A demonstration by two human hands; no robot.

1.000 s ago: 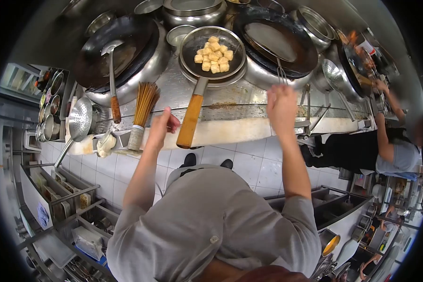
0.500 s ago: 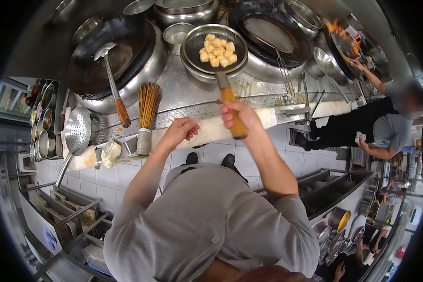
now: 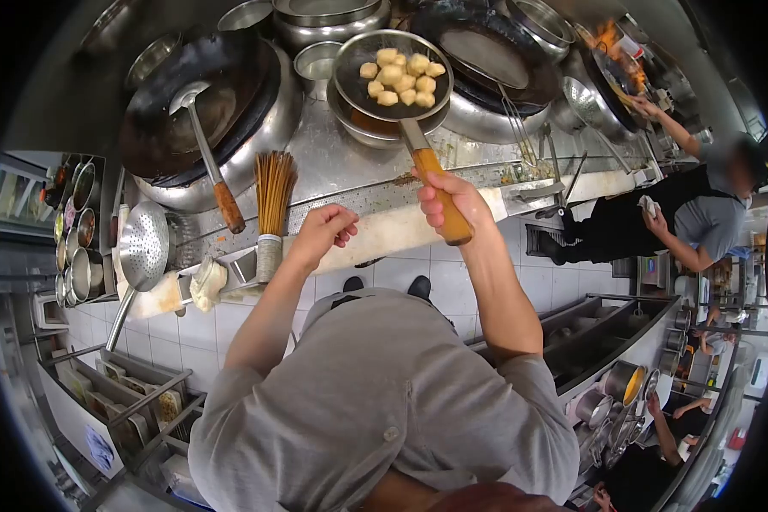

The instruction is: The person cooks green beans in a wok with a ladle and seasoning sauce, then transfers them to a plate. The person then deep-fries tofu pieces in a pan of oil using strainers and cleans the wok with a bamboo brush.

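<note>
I can read no words, brands, numbers or signs anywhere around the wooden handle [image 3: 456, 225] in my right hand [image 3: 459, 203], and the blue marking [image 3: 100, 448] on the pale panel [image 3: 70, 416], low and well to the left of my grip, is too small and blurred to make out.

We see pale golden cubes [image 3: 391, 76], a silver-rimmed dark strainer [image 3: 355, 89], its orange-brown handle [image 3: 454, 218], tan brush bristles [image 3: 273, 192], a silver skimmer [image 3: 143, 246] dotted with holes, a plain grey shirt [image 3: 350, 367], white floor tiles [image 3: 401, 273]
</note>
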